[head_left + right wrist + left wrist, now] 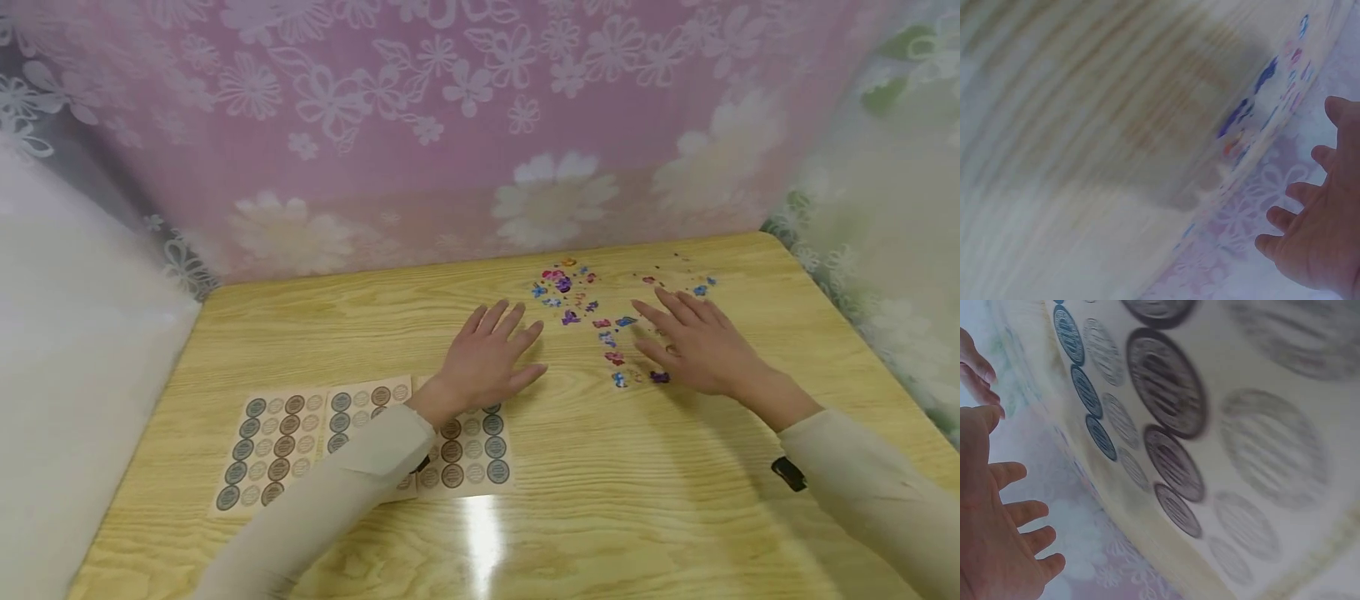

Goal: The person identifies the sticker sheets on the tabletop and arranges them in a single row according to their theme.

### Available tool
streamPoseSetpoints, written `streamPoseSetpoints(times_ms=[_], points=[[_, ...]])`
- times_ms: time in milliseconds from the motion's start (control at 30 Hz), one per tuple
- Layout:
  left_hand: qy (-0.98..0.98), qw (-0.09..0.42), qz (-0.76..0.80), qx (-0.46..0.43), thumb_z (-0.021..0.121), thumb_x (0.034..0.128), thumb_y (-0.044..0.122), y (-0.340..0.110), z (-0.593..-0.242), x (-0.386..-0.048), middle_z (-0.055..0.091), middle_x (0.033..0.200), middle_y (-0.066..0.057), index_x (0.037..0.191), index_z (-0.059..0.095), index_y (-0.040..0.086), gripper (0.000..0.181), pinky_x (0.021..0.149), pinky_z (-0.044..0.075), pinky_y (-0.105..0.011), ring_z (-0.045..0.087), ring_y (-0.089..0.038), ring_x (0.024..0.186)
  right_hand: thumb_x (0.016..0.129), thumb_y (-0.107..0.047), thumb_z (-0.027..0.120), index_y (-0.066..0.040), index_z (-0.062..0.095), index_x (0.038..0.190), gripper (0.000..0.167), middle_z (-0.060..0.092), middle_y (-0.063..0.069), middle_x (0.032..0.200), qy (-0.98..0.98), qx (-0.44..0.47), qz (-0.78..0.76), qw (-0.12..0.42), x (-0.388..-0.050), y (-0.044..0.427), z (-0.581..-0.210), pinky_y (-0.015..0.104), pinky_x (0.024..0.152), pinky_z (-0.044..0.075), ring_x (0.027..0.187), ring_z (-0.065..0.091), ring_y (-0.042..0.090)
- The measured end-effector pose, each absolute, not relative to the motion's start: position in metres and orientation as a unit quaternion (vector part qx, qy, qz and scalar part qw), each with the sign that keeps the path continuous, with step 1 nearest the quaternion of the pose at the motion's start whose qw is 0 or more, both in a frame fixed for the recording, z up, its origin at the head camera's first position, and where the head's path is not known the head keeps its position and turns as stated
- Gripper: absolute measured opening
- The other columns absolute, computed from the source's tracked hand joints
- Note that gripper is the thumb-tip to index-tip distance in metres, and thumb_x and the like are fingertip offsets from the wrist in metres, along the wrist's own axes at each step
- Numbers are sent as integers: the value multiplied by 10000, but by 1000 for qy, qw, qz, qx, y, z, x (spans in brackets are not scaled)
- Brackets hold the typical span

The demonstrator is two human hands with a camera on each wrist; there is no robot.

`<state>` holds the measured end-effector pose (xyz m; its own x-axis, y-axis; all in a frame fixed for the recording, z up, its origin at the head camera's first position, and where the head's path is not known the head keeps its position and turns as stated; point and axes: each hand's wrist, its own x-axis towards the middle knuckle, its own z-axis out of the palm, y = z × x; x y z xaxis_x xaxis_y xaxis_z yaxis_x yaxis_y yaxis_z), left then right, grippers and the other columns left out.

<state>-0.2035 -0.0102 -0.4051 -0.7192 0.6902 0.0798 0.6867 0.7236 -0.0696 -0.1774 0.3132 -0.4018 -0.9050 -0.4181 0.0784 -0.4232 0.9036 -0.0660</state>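
Three sheets with rows of round stickers (pixel 285 447) lie side by side at the table's left front; the left forearm crosses over them. The left hand (pixel 487 358), fingers spread, is over the table just beyond the right-hand sheet and holds nothing; its spread fingers also show in the left wrist view (pixel 997 519). Small colourful pieces (pixel 562 284) are scattered at the back right. Above the nearer ones the right hand (pixel 697 343) is spread with nothing in it, hiding some of them. In the right wrist view that hand (pixel 1322 206) appears beside blurred pieces (pixel 1266 76).
The wooden table (pixel 600 517) has a bright reflection near its front. Behind it hangs a pink flowered curtain (pixel 420 167), with pale coverings at the left and right sides. A dark band (pixel 789 473) shows at the right sleeve.
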Motion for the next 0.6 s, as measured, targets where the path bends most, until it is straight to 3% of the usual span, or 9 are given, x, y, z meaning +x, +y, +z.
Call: streamPoseSetpoints(times_ms=[133, 333, 600], points=[[-926, 41, 21, -375, 322, 967, 608, 5, -404, -205, 278, 1537, -73, 1487, 359, 286, 613, 1134, 120, -439, 169, -269, 1422, 999, -386, 485, -30, 345, 1469, 606, 272, 315, 1461, -976, 202, 76, 13, -179, 322, -403, 612, 1038, 200, 1325, 250, 479], [-920, 42, 4, -389, 361, 972, 576, 28, -403, -206, 313, 1516, -76, 1478, 380, 268, 593, 1125, 171, -413, 218, -258, 1403, 1007, -446, 426, -20, 305, 1482, 649, 199, 306, 1494, -977, 142, 154, -36, -181, 330, -405, 652, 1029, 151, 1326, 190, 522], [-920, 26, -65, -385, 416, 991, 479, 51, -403, -207, 444, 1415, -46, 1450, 427, 215, 529, 1039, 345, -369, 372, -219, 1306, 1010, -413, 440, 3, 307, 1472, 636, 269, 332, 1444, -973, 117, 193, -39, -185, 337, -411, 660, 1009, 170, 1307, 217, 526]])
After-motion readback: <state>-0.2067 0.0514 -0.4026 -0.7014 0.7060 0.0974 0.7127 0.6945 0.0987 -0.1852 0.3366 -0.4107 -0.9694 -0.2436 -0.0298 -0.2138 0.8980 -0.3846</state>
